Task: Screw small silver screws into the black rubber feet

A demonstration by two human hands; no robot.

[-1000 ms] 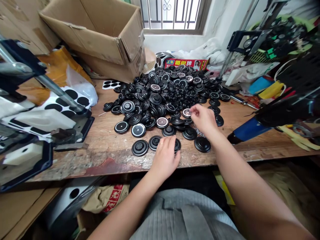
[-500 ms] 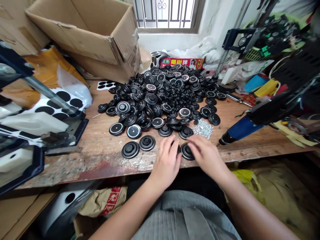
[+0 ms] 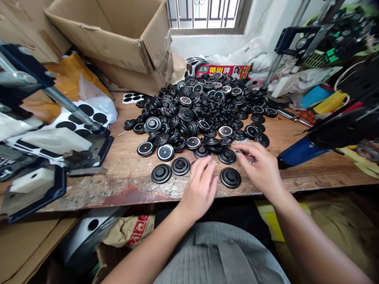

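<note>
My left hand (image 3: 200, 188) rests low over the front of the bench, its fingers stretched out and slightly apart. A black disc peeks out beside its fingertips, mostly covered. My right hand (image 3: 263, 167) is over the small pile of silvery screws (image 3: 251, 161), thumb and forefinger apart; whether a screw is between them is too small to make out. Between the hands lies a ridged black round disc (image 3: 230, 178), touched by neither. Left of my left hand sit a stepped black disc (image 3: 180, 166) and a flatter one (image 3: 161, 173).
A large heap of black discs (image 3: 186, 115) and small black parts covers the middle of the wooden bench (image 3: 124, 185). A blue-handled power tool (image 3: 304, 152) hangs at the right. Metal press stands (image 3: 74, 106) occupy the left, below an open cardboard box (image 3: 118, 51).
My right hand has left the black disc and moved right to the screws. My left hand stays nearly in place. The whole view has shifted slightly.
</note>
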